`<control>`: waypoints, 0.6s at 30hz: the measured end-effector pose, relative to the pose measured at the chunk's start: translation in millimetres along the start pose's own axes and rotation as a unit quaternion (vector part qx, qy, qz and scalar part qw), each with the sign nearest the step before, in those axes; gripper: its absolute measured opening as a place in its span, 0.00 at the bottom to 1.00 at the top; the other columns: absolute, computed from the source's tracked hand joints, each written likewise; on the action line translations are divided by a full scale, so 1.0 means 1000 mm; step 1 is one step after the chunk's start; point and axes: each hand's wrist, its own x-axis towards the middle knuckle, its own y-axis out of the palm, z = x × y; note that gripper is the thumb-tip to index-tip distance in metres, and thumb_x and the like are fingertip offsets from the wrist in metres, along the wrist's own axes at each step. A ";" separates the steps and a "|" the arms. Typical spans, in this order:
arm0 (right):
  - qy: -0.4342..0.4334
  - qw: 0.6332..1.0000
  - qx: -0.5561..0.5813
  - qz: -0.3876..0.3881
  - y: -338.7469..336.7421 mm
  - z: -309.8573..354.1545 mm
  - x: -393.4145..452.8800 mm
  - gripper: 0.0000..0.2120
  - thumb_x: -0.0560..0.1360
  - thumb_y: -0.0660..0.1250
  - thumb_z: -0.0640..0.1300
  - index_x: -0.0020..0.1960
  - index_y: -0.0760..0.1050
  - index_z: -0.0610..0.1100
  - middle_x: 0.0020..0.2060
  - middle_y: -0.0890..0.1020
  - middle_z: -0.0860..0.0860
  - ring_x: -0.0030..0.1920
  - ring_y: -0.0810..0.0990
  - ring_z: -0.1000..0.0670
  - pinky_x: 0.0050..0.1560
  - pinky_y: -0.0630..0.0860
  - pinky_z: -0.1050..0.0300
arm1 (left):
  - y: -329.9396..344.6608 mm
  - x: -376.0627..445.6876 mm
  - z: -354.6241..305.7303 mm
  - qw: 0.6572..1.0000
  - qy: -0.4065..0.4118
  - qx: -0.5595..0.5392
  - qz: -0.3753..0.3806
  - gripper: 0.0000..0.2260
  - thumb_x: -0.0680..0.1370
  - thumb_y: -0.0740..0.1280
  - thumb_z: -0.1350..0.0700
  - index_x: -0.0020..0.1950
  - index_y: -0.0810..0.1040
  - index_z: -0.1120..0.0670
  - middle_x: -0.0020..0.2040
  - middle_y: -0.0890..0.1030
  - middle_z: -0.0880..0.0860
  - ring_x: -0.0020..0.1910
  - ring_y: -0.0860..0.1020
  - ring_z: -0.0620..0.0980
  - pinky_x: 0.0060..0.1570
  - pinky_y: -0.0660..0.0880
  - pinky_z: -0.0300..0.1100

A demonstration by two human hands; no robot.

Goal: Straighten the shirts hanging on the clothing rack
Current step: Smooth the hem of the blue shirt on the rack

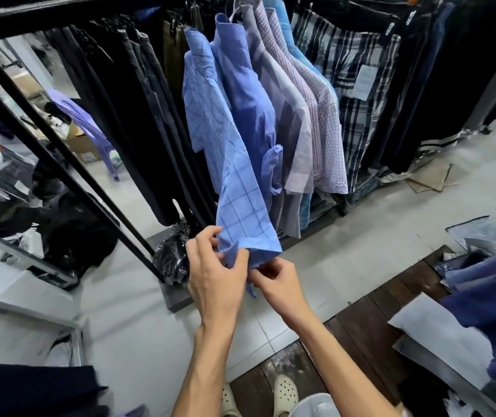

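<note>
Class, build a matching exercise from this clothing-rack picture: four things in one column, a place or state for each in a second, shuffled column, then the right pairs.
Things
1. light blue checked shirt
2. plain blue shirt
3. plastic chair
4. paper tag

Places or states
A. on the plaid garment at the right
B. sleeve cuff held by left hand and right hand
C. behind the dark hanging clothes, at the left
D. hangs just right of the shirt being handled

Pairs: 1-B, 2-D, 3-C, 4-A
</note>
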 end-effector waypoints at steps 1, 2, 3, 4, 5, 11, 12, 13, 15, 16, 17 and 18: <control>-0.010 1.000 -0.012 0.001 -0.001 -0.003 0.000 0.04 0.68 0.72 0.39 0.37 0.80 0.47 0.33 0.82 0.52 0.36 0.77 0.55 0.39 0.74 0.58 | -0.001 0.004 -0.007 1.000 0.008 0.005 -0.013 0.19 0.72 0.74 0.53 0.59 0.73 0.43 0.52 0.72 0.44 0.39 0.77 0.43 0.40 0.72 0.42; -0.016 0.999 -0.028 0.000 -0.001 -0.005 -0.001 0.02 0.66 0.72 0.43 0.35 0.80 0.48 0.32 0.82 0.53 0.36 0.76 0.55 0.39 0.74 0.57 | -0.001 0.008 -0.012 1.000 0.009 0.003 -0.026 0.17 0.73 0.73 0.53 0.59 0.74 0.43 0.51 0.73 0.44 0.38 0.77 0.43 0.40 0.73 0.42; -0.022 0.999 -0.041 0.002 -0.003 -0.007 0.000 0.03 0.66 0.73 0.46 0.35 0.80 0.49 0.32 0.82 0.53 0.35 0.77 0.56 0.39 0.74 0.56 | -0.002 0.012 -0.014 0.999 0.009 -0.008 -0.041 0.14 0.74 0.71 0.55 0.57 0.75 0.43 0.50 0.75 0.44 0.38 0.77 0.43 0.41 0.73 0.43; -0.024 0.999 -0.049 0.006 -0.007 -0.009 0.000 0.04 0.67 0.74 0.48 0.35 0.81 0.50 0.33 0.84 0.52 0.35 0.78 0.56 0.40 0.75 0.56 | -0.002 0.016 -0.014 0.998 0.009 -0.023 -0.056 0.11 0.75 0.70 0.56 0.55 0.77 0.44 0.49 0.76 0.44 0.39 0.78 0.43 0.42 0.74 0.43; -0.022 0.998 -0.055 0.007 -0.010 -0.010 -0.001 0.05 0.68 0.75 0.49 0.36 0.82 0.50 0.33 0.85 0.51 0.36 0.80 0.55 0.40 0.76 0.55 | -0.003 0.019 -0.012 0.997 0.011 -0.040 -0.069 0.09 0.76 0.69 0.58 0.52 0.78 0.45 0.48 0.78 0.45 0.40 0.78 0.44 0.43 0.76 0.44; 0.026 0.999 0.007 -0.019 -0.033 -0.010 0.002 0.05 0.75 0.76 0.39 0.42 0.83 0.37 0.32 0.85 0.47 0.32 0.80 0.52 0.38 0.77 0.55 | -0.023 0.026 0.000 0.979 -0.040 -0.118 -0.163 0.11 0.76 0.69 0.63 0.50 0.75 0.46 0.43 0.79 0.45 0.35 0.77 0.40 0.40 0.73 0.31; 0.036 0.999 0.022 -0.020 -0.035 -0.011 0.003 0.03 0.75 0.75 0.36 0.43 0.84 0.37 0.32 0.85 0.49 0.32 0.80 0.54 0.38 0.77 0.57 | -0.026 0.024 0.004 0.976 -0.045 -0.127 -0.170 0.14 0.75 0.69 0.64 0.52 0.75 0.46 0.44 0.78 0.45 0.35 0.76 0.40 0.41 0.73 0.34; 0.047 0.998 0.035 -0.020 -0.036 -0.012 0.004 0.02 0.75 0.73 0.35 0.44 0.83 0.36 0.32 0.85 0.50 0.32 0.80 0.54 0.38 0.76 0.59 | -0.029 0.021 0.010 0.976 -0.041 -0.129 -0.169 0.16 0.75 0.69 0.66 0.53 0.75 0.45 0.46 0.78 0.47 0.35 0.76 0.41 0.42 0.74 0.37; 0.061 0.997 0.045 -0.025 -0.035 -0.014 0.005 0.01 0.76 0.72 0.33 0.46 0.82 0.37 0.33 0.84 0.50 0.33 0.79 0.54 0.37 0.76 0.61 | -0.033 0.015 0.025 0.987 0.012 -0.080 -0.137 0.20 0.73 0.67 0.72 0.53 0.79 0.47 0.49 0.78 0.51 0.41 0.76 0.44 0.44 0.76 0.43; 0.058 0.997 0.035 -0.029 -0.034 -0.016 0.006 0.02 0.75 0.72 0.33 0.46 0.81 0.38 0.34 0.84 0.50 0.34 0.79 0.54 0.37 0.75 0.62 | -0.033 0.012 0.033 0.993 0.058 -0.034 -0.099 0.22 0.71 0.65 0.75 0.52 0.82 0.50 0.50 0.78 0.52 0.44 0.76 0.44 0.46 0.76 0.43; 0.047 0.998 0.010 -0.030 -0.034 -0.019 0.007 0.03 0.75 0.72 0.34 0.47 0.81 0.40 0.36 0.84 0.50 0.35 0.79 0.54 0.38 0.75 0.62 | -0.034 0.010 0.040 0.993 0.101 -0.001 -0.054 0.22 0.69 0.65 0.77 0.48 0.84 0.53 0.49 0.77 0.52 0.46 0.77 0.42 0.48 0.76 0.40; 0.031 0.999 -0.017 -0.024 -0.035 -0.021 0.008 0.06 0.75 0.72 0.34 0.48 0.82 0.43 0.40 0.85 0.50 0.37 0.79 0.55 0.40 0.75 0.62 | -0.035 0.010 0.046 0.992 0.125 0.018 -0.012 0.21 0.68 0.65 0.79 0.45 0.86 0.54 0.48 0.77 0.51 0.47 0.77 0.41 0.49 0.74 0.35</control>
